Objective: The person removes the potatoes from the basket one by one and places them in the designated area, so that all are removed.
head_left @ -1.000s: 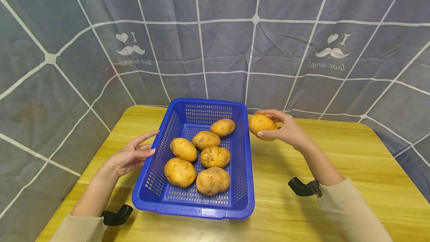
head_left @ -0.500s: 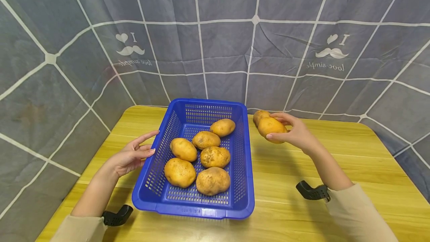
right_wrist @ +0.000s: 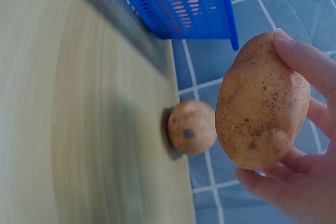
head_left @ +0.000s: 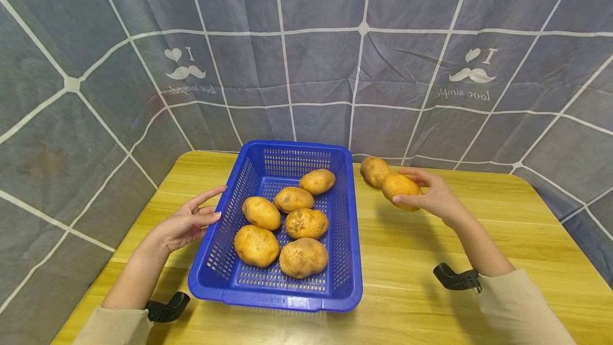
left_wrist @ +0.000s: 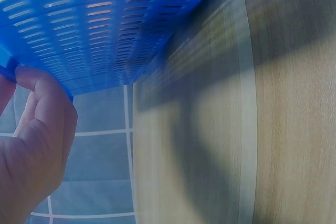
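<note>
My right hand (head_left: 433, 196) holds a potato (head_left: 401, 190) between thumb and fingers, off the table to the right of the blue plastic basket (head_left: 275, 302). In the right wrist view, that potato (right_wrist: 260, 103) shows dark specks, and the thumb lies along its top. A second potato (head_left: 375, 171) lies on the table just behind and left of it. The left hand (head_left: 184, 222) pinches the basket's left rim; in the left wrist view, a bent finger (left_wrist: 44, 90) meets that rim. Several potatoes, including one with dirt patches (head_left: 306, 223), lie inside the basket.
The wooden table (head_left: 421, 292) extends under everything. A grey curtain (head_left: 316, 68) with white lines hangs behind the table and along both sides. Each wrist wears a black camera mount, such as the right one (head_left: 457, 277).
My right hand has moved rightward and slightly nearer with its potato, away from the basket. The potato behind it has come into full view. The left hand and basket stay put.
</note>
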Motion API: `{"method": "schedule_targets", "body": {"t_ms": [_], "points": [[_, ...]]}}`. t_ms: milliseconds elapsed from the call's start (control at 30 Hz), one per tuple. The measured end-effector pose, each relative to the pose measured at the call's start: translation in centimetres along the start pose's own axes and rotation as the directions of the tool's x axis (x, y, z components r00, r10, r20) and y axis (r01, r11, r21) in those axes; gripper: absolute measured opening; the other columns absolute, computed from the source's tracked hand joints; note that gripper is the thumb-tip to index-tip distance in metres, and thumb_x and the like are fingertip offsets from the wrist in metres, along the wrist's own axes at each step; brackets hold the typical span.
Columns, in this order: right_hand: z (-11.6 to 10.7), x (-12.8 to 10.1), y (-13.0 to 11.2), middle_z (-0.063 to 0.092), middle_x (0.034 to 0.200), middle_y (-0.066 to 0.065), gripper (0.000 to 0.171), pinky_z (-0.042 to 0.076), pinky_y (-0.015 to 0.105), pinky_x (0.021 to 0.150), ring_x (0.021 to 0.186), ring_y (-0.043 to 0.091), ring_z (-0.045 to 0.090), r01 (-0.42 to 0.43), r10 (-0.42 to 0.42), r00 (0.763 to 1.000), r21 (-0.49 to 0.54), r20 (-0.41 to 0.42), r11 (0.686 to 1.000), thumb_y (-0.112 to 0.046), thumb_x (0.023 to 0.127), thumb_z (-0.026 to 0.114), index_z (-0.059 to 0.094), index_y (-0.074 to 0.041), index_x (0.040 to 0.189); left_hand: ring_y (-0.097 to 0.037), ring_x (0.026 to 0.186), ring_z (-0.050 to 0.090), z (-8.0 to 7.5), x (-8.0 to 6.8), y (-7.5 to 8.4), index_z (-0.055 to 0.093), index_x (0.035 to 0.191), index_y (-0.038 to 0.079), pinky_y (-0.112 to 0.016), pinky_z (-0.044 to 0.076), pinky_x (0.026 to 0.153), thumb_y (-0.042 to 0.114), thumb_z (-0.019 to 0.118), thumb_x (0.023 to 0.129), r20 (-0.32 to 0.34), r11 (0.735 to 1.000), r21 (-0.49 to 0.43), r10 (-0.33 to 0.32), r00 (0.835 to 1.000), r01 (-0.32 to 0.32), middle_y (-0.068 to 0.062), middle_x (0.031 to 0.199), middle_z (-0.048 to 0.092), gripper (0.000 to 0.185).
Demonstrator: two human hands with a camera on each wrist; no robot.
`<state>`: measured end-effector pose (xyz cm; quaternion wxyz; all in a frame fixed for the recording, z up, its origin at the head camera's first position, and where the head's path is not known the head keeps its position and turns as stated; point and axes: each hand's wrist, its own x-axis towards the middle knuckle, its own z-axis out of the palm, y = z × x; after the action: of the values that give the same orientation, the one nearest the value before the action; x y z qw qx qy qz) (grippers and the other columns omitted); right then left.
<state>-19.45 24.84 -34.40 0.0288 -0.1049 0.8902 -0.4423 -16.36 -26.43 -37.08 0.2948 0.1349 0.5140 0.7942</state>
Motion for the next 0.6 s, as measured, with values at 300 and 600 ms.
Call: {"method": "schedule_targets", "body": {"t_ms": [300, 600], "points": [[-0.5, -0.4, 1.4, 0.05, 0.127, 0.024, 0.067, 0.047, 0.042, 0.082, 0.115, 0.04, 0.044, -0.031, 0.03, 0.999, -0.031, -0.026, 0.999, -0.026, 0.079, 0.075, 0.046, -0.002, 0.134, -0.023, 0.093, 0.066, 0.0, 0.0, 0.0, 0.047, 0.131, 0.028, -0.035, 0.055, 0.079, -0.008, 0.046, 0.093, -0.003, 1.0, -0.007, 0.001, 1.0, -0.001, -0.01, 0.108, 0.064, 0.053], [-0.7, -0.3, 3.6, 0.046, 0.128, 0.032, 0.068, 0.048, 0.033, 0.077, 0.115, 0.042, 0.044, -0.08, 0.079, 0.996, -0.023, -0.042, 0.996, -0.023, 0.081, 0.073, 0.042, -0.001, 0.137, -0.023, 0.092, 0.066, 0.0, 0.1, 0.1, 0.048, 0.13, 0.028, -0.035, 0.055, 0.078, -0.009, 0.047, 0.093, -0.014, 1.0, -0.016, -0.004, 1.0, 0.004, -0.011, 0.108, 0.064, 0.052]]}}
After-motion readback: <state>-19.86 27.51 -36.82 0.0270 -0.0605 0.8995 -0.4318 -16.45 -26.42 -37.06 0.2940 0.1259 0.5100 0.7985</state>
